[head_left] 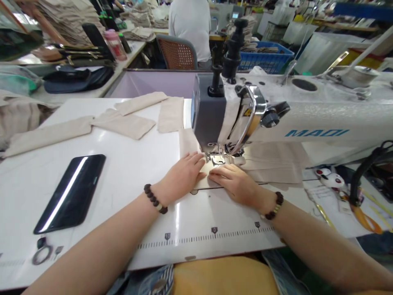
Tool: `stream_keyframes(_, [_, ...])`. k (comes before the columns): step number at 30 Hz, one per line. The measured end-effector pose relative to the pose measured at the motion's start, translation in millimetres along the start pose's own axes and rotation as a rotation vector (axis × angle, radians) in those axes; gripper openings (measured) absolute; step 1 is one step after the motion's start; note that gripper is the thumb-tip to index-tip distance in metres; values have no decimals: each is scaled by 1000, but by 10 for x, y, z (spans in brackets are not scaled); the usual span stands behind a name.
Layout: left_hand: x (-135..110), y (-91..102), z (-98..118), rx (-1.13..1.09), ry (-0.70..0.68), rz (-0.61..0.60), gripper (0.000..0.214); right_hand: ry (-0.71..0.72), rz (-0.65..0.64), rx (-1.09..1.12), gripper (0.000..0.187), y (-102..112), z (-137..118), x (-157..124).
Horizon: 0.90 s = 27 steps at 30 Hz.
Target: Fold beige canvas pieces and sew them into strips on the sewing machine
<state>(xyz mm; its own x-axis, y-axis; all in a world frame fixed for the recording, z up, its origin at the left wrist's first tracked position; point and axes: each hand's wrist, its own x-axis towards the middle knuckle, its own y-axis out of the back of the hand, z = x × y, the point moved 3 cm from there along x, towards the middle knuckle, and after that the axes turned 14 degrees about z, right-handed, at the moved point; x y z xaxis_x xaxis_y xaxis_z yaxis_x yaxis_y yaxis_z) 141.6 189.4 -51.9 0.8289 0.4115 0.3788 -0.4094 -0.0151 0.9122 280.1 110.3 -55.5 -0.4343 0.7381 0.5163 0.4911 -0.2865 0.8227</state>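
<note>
OK, both hands are at the sewing machine [211, 114], one on each side of the foot [218, 159]. Left hand [184, 176]: palm down, fingers stretched forward, thumb apart from them, fingertips on the near end of the beige cloth [187, 141]. Nothing gripped there. Right hand [238, 184]: palm down just in front of the foot, fingers together and pointing left; thumb hidden, so can't tell if it pinches anything. Fingertips of the two hands are near each other, not touching.

Cloth lies on the counter [123, 221], left of the foot and partly hidden by the machine head. Can't tell how far it runs under the foot. More beige strips [123, 125] sprawl across the far left, some overlapping. Layered beige panels [276, 164] lie under the arm, right of the foot.

Also on the counter: dark phone [70, 192], left of the left forearm, with a ring [42, 255] just below it. Printed scale [215, 235] along the near edge. Small white toy [330, 179] at far right. Beyond the machine: blue basket [265, 57], plus a person [190, 30] in a white top, back turned.
</note>
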Motion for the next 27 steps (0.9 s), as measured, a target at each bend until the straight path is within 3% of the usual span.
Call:
stream_keyframes(6, [0,-42,-124,-59,-22,23,21,-43,18,-156,32,-51,34,-27])
stream_keyframes(27, [51,-8,-130,-66,12,6,20,-132,-8,-203,31,-46,13,13])
